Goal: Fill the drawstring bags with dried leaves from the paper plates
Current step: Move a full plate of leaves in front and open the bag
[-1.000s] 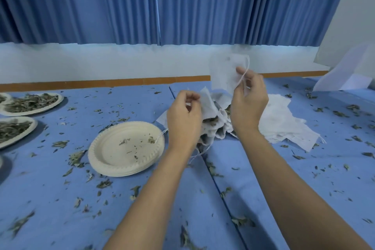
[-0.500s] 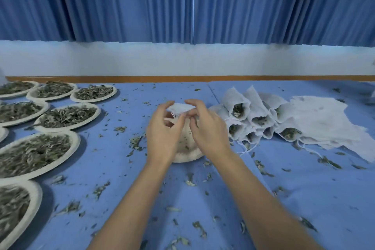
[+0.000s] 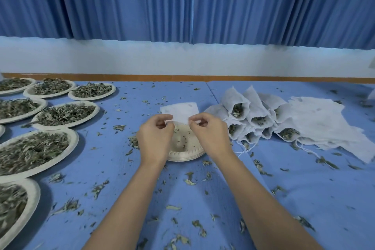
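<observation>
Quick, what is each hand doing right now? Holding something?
The left hand pinches the near edge of the flat white bag, fingers curled.
The right hand pinches the same edge of that bag.

Eight paper plates [image 3: 75, 140] heaped with dried leaves [image 3: 30, 152] stand on the bench [image 3: 121, 189]: three in the far row, two behind the big middle one, one at the near corner, and a sliver of one at the left border. One stack [image 3: 182, 157] of nearly bare plates lies in the middle; its number cannot be told. There is one empty bag [image 3: 182, 110], pinched by two hands, the left hand [image 3: 156, 138] and the right hand [image 3: 209, 134]. At least seven filled bags [image 3: 236, 99] show open mouths. The flat bags [image 3: 324, 124] in the heap cannot be counted.
</observation>
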### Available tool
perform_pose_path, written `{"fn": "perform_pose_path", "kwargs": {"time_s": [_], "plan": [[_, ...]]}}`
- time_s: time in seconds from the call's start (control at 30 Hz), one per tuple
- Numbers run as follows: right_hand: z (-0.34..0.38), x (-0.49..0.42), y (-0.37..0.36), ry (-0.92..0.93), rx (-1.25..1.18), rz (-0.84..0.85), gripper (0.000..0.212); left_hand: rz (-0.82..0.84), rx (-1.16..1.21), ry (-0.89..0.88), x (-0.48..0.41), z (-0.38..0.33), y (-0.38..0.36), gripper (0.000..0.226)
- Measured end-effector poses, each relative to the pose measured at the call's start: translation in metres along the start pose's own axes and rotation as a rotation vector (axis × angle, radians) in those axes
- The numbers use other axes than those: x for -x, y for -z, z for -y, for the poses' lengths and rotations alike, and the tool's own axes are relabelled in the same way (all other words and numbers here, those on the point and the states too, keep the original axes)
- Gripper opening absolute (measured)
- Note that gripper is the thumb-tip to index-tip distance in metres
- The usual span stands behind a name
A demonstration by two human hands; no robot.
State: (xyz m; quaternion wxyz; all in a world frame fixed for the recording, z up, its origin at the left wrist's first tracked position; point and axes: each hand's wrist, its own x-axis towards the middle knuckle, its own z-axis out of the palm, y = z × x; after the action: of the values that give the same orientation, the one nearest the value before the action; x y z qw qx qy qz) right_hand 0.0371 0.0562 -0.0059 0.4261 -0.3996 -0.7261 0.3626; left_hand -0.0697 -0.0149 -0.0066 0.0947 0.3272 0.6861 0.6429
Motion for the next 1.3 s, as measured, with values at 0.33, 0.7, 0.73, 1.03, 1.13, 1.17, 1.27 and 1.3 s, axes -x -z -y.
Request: {"fn": "perform_pose_path", "kwargs": {"time_s": [0.33, 0.7, 0.73, 1.03, 1.13, 1.17, 1.27, 1.3], "plan": [[0.009, 0.001, -0.002, -0.049, -0.199, -0.032, 0.009, -0.01, -0.136, -0.125, 0.005, -0.001, -0.003, 0.016], [0.009, 0.001, -0.003, 0.104, -0.013, -0.083, 0.009, -0.069, -0.219, -0.132, -0.004, 0.005, 0.007, 0.017], [0.009, 0.002, -0.005, 0.144, 0.069, -0.077, 0.007, -0.07, -0.226, -0.135, -0.005, 0.005, 0.007, 0.012], [0.006, 0.003, -0.004, 0.119, 0.097, -0.262, 0.017, -0.056, -0.278, -0.18, 0.002, -0.003, 0.006, 0.016], [0.006, 0.0, -0.004, -0.007, -0.033, -0.245, 0.016, 0.042, 0.234, 0.194, -0.002, -0.015, 0.004, 0.005], [0.006, -0.001, -0.003, -0.049, -0.056, -0.221, 0.015, 0.124, 0.399, 0.309, -0.003, -0.018, 0.005, 0.004], [0.01, -0.003, 0.0, -0.193, -0.236, -0.137, 0.01, 0.342, 0.824, 0.545, -0.002, -0.025, 0.008, 0.004], [0.013, -0.003, 0.0, -0.26, -0.35, -0.112, 0.011, 0.392, 0.892, 0.599, -0.001, -0.024, 0.008, 0.003]]}}
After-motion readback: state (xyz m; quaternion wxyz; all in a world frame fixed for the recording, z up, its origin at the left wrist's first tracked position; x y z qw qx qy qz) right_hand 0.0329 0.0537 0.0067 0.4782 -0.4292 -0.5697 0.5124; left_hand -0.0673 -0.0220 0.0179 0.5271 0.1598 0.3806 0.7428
